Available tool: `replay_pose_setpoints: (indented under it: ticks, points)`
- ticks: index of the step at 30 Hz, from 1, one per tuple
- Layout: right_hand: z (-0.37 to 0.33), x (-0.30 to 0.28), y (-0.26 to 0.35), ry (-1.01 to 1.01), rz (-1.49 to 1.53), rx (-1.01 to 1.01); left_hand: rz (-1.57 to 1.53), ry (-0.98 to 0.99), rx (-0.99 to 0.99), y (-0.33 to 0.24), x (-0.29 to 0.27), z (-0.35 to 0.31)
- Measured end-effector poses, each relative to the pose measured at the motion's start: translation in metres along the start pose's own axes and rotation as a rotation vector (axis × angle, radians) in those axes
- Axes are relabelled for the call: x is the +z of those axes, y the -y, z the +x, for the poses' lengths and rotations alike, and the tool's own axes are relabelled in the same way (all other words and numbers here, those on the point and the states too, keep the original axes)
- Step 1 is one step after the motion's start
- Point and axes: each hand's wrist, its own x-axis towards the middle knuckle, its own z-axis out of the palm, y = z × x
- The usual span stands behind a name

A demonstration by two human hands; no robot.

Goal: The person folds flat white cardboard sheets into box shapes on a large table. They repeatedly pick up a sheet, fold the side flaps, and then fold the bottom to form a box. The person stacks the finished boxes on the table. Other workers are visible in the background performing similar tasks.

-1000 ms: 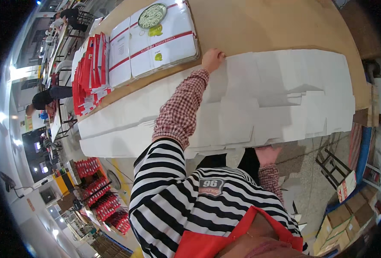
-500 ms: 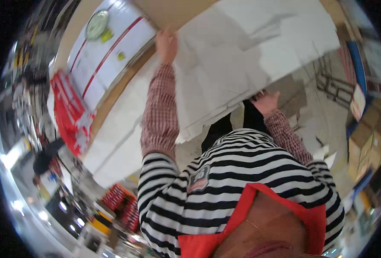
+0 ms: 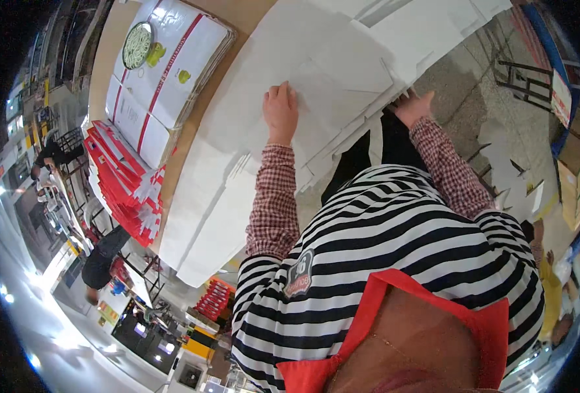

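Note:
Large white sheets [image 3: 237, 124], like thin card, lie overlapped across the table in front of me. My left hand [image 3: 281, 112] rests on top of them, palm down, fingers slightly bent and pressed to the surface, with nothing gripped. At the sheets' near edge is my right hand [image 3: 416, 108]. Its fingertips touch the uneven edge while the thumb sticks out to the side, apart from the fingers. The edges of several sheets stick out in steps beside it.
Left of the sheets, a tied stack of printed white pieces [image 3: 152, 85] bears a coil of pale string [image 3: 138, 46]. Red-and-white cut pieces [image 3: 123, 187] fan out nearby. Scraps [image 3: 506, 164] litter the floor at right, near a dark metal frame [image 3: 525, 82] and cardboard boxes [image 3: 575, 183].
My left hand has come back from the far side of the sheets, nearer to me. My right hand stays at the near edge. The view has shifted.

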Motion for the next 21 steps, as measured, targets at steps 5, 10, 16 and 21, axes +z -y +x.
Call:
replay_pose_setpoints:
  ticks: [5, 10, 16, 21]
  points:
    - [-0.003, -0.005, -0.003, -0.102, -0.113, -0.028, -0.053, -0.004, 0.034, -0.007, -0.002, -0.007]
    - [-0.019, 0.016, 0.010, -0.344, 0.010, -0.018, -0.273, -0.201, -0.047, -0.036, -0.006, 0.073]
    - [0.014, 0.025, 0.036, -0.046, -0.134, -0.108, -0.013, -0.109, 0.217, -0.102, 0.035, 0.078]
    - [-0.017, -0.006, 0.002, -0.108, 0.095, 0.014, -0.362, -0.127, -0.062, -0.047, 0.004, 0.057]
